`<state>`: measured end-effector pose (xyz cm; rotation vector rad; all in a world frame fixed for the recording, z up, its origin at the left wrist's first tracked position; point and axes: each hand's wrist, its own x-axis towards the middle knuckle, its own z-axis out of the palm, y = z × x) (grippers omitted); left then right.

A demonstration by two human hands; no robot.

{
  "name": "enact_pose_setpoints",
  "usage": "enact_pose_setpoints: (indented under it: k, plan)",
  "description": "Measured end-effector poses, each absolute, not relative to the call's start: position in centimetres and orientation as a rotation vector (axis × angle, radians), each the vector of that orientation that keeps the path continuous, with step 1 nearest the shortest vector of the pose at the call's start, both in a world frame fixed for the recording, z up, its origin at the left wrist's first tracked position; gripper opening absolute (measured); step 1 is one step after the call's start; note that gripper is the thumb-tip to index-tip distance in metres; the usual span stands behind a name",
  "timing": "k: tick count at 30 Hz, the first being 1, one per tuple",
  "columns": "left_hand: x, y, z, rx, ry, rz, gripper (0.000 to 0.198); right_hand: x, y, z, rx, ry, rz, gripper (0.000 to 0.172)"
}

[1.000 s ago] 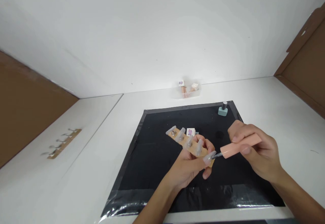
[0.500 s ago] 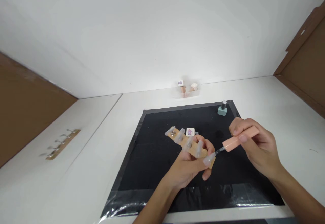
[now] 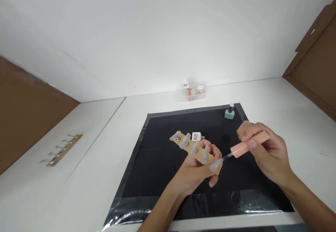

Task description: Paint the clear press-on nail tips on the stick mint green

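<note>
Between its thumb and fingers, my left hand (image 3: 195, 174) grips a wooden nail-tip stand (image 3: 200, 152) at its near right end. Several clear false nails stand along this strip, and the endmost false nail (image 3: 216, 165) lies by my left thumb. My right hand (image 3: 267, 151) pinches a peach-coloured nail polish brush (image 3: 240, 149) by its cap handle. Its bristle end meets the tip of that endmost nail. Just behind the strip, on the black mat (image 3: 157, 169), lies a small white-topped bottle (image 3: 196, 136) with a purple flower picture, partly hidden by the fingers.
A mint green polish bottle (image 3: 229, 114) with a dark cap stands at the mat's far right corner. Behind the mat, a clear tray (image 3: 194, 97) holds small bottles. Another wooden stand (image 3: 64, 150) with metal posts lies at left. Cardboard walls (image 3: 317, 56) flank the white table.
Very little differs. The brush in my right hand has shifted slightly, its bristles still at the same nail's tip. My left hand keeps its hold on the stand.
</note>
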<state>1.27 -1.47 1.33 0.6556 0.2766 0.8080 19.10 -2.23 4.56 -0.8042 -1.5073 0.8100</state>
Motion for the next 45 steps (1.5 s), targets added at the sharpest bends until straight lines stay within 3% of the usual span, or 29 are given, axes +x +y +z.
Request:
enact_pose_setpoints:
  k: [27, 33, 45]
  plan:
    - [1.2, -1.7, 1.9, 0.907, 0.444, 0.882, 0.032, 19.0, -2.1, 5.0, -0.719, -1.575, 0.862, 0.016]
    - [1.2, -2.2, 2.0, 1.055, 0.537, 0.957, 0.028, 19.2, -2.0, 5.1, -0.784, -1.606, 0.730, 0.019]
    - [1.1, -2.5, 2.0, 1.012, 0.628, 1.064, 0.023, 19.3, -2.0, 5.0, -0.692, -1.679, 0.786, 0.014]
